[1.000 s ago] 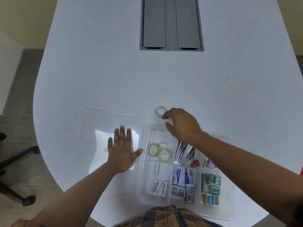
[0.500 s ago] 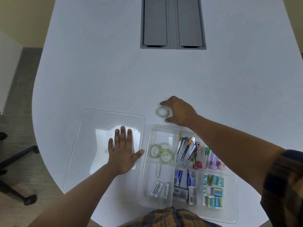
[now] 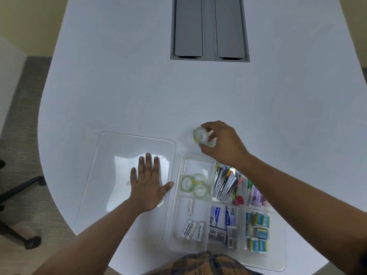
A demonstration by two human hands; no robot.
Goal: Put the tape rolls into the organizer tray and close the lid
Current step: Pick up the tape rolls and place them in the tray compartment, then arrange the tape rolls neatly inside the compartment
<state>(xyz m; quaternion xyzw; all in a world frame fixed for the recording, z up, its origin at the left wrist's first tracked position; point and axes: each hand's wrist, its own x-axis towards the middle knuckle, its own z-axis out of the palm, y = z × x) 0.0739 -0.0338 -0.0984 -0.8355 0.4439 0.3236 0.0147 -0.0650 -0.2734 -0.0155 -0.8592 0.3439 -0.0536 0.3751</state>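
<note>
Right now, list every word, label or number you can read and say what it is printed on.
"Heybright": on the three batteries lying together in the organizer tray.
Single battery above them: print too small to read.
Blue-and-white staple boxes: wording blurred, unreadable.
Barcode label: digits illegible.
Teal-and-yellow packets: print unreadable.

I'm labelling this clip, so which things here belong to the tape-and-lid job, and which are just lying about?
Part of the job:
- tape roll gripped in the right hand
- tape rolls in the tray
- organizer tray
- clear lid under the left hand

Just lying about:
- batteries
- staplers
- staple boxes
- grey table hatch
</note>
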